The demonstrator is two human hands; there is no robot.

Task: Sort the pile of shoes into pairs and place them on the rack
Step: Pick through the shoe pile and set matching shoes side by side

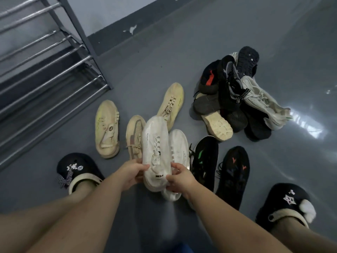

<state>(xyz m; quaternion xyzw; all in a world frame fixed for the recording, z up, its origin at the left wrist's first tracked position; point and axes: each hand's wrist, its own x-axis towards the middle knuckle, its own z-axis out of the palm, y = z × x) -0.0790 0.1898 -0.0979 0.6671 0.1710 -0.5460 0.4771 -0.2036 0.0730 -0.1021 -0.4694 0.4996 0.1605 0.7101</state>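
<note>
Both my hands hold one white sneaker by its heel end, toe pointing away from me. My left hand grips its left side and my right hand grips its right side. A second white sneaker lies on the floor just right of it, partly under my right hand. Three beige sneakers lie around: one at left, one beside the held shoe, one beyond it. Two black sneakers lie at right. A pile of dark and white shoes sits further right. The metal rack stands at left.
My two feet in black clogs with charms stand on the grey floor on either side of the shoes. A wall with a dark skirting runs behind the rack. The rack's bars hold no shoes in view.
</note>
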